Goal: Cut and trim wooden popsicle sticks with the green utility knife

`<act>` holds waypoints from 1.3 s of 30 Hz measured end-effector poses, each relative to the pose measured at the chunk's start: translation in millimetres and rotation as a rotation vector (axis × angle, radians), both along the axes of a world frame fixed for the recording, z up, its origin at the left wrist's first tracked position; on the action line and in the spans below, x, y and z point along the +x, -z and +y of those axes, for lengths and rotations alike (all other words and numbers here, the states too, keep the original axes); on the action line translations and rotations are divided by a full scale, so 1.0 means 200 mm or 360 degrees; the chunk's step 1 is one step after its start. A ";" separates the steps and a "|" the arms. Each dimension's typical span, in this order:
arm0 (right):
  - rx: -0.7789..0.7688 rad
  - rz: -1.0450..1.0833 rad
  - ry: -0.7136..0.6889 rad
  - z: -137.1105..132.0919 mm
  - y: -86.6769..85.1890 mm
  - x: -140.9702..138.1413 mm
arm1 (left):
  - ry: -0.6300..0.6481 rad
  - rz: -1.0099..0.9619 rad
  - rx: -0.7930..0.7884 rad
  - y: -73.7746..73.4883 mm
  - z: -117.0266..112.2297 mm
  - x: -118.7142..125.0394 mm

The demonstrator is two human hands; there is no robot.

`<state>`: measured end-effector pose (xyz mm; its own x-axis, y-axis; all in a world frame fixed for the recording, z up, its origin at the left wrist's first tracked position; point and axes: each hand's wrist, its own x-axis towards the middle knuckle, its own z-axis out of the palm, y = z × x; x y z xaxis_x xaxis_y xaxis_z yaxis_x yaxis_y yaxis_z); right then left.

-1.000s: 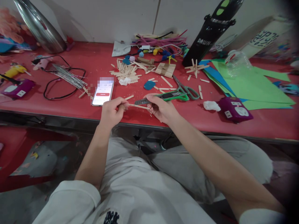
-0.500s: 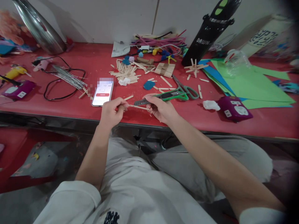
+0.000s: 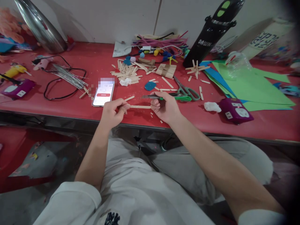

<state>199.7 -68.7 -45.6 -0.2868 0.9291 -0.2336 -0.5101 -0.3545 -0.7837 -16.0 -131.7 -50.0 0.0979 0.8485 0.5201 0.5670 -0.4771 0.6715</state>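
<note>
My left hand (image 3: 113, 111) pinches one end of a thin wooden stick (image 3: 140, 107), held level just above the near edge of the red table (image 3: 77, 103). My right hand (image 3: 165, 107) is closed around a green utility knife (image 3: 164, 97), its blade pointing left above the stick's right end. Small wood chips lie on the table under my hands. A phone (image 3: 103, 93) with a lit timer screen lies just left of my left hand.
A pile of wooden sticks (image 3: 127, 73), a small stick panel (image 3: 167, 70) and green-handled scissors (image 3: 187, 90) lie behind my hands. Green and blue paper sheets (image 3: 253, 87), a purple box (image 3: 235, 110) and a black bottle (image 3: 208, 31) are right. Black cable (image 3: 59, 84) and metal rods lie left.
My right hand has lifted the knife off the stick and tilted it flatter, moving slightly right. The stick in my left hand now sits more level.
</note>
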 end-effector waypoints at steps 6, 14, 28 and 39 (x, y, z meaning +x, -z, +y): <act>0.0284 -0.0215 0.0092 -0.03 0.04 -0.03 | -0.0371 0.0400 -0.0141 -0.01 0.00 0.05; 0.0879 -0.0669 0.0127 -0.09 0.08 -0.06 | -0.0508 0.0619 -0.0416 -0.05 0.01 0.07; 0.0989 -0.0823 0.0090 -0.14 0.02 -0.06 | -0.0471 0.0628 0.0117 0.03 0.06 0.05; 0.1035 -0.0916 0.0107 -0.15 0.02 -0.06 | -0.0330 0.0567 0.0060 0.07 0.07 0.04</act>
<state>188.0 -98.6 -49.6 -0.2269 0.9392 0.2576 0.0237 0.2698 -0.9626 -7.7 -117.7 -64.7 0.1062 0.8501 0.5158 0.8475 -0.3487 0.4002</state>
